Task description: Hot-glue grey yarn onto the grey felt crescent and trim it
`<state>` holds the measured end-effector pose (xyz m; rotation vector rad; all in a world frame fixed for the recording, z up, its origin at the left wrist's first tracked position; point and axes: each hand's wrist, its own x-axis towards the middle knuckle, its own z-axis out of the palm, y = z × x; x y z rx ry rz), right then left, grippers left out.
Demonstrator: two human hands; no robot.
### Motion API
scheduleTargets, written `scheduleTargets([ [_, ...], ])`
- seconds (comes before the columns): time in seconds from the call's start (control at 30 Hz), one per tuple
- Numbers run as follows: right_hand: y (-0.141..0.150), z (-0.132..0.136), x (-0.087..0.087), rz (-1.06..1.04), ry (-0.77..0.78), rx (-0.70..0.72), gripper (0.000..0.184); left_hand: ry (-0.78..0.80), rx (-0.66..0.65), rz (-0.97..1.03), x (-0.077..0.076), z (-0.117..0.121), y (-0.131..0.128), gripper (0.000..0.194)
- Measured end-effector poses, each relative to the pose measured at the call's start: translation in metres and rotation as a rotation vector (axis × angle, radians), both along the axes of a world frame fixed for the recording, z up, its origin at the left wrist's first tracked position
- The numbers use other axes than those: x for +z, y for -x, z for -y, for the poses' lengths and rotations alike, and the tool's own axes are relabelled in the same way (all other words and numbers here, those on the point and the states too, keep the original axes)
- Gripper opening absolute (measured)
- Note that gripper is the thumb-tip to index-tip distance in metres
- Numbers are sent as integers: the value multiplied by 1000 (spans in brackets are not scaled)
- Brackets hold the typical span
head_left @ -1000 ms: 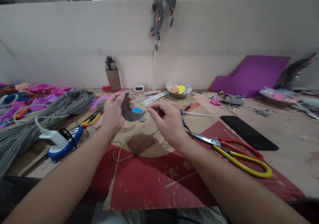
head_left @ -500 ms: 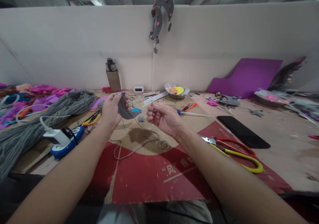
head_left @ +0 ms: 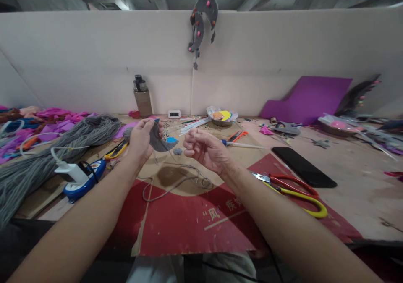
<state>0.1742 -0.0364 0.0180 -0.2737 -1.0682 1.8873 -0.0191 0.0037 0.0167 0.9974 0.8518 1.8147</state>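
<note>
A grey felt crescent (head_left: 159, 143) is pinched in my left hand (head_left: 142, 139), with a small blue bit at its upper tip. Grey yarn (head_left: 168, 192) hangs from the crescent and lies in loops on the cardboard. To the right, my right hand (head_left: 204, 148) is raised with its fingers curled together; whatever they hold, if anything, is too small to make out. Between the hands a small grey felt piece (head_left: 177, 151) lies on the cardboard, near a bright blue piece (head_left: 171, 140).
Red-and-yellow-handled scissors (head_left: 294, 186) and a black phone (head_left: 304, 166) lie at right. A glue gun (head_left: 244, 144) sits behind my right hand. At left are a grey yarn bundle (head_left: 72, 142) and a blue power strip (head_left: 85, 182). A decorated crescent (head_left: 206, 6) hangs on the wall.
The strand stretched between my hands has dropped slack onto the cardboard. My right hand has turned, its fingers curling closed. My left hand still holds the crescent. The view has tilted up slightly.
</note>
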Motion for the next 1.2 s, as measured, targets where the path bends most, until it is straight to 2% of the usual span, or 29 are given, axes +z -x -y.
scheduleTargets([
  [0.23,1,2,1,41,-28,-8,30,-9,6,-12,-1,0,0,15],
  [0.4,4,-3,-8,142,-134,-151,43,-7,-6,-32,3,4,-4,16],
  [0.5,6,-5,-13,207,-178,-252,39,-17,-18,-47,4,7,-7,14],
  [0.67,4,-3,-13,141,-138,-109,22,-57,-38,-67,0,5,-7,16],
  [0.8,0,-3,-13,65,-84,-43,16,-65,-41,-73,-1,4,-6,17],
  [0.93,0,-4,-13,45,-61,-38,14,-53,-39,-73,-1,5,-7,15],
  [1.2,5,-3,-12,17,-61,-90,23,-16,-43,-72,-2,4,-9,12],
])
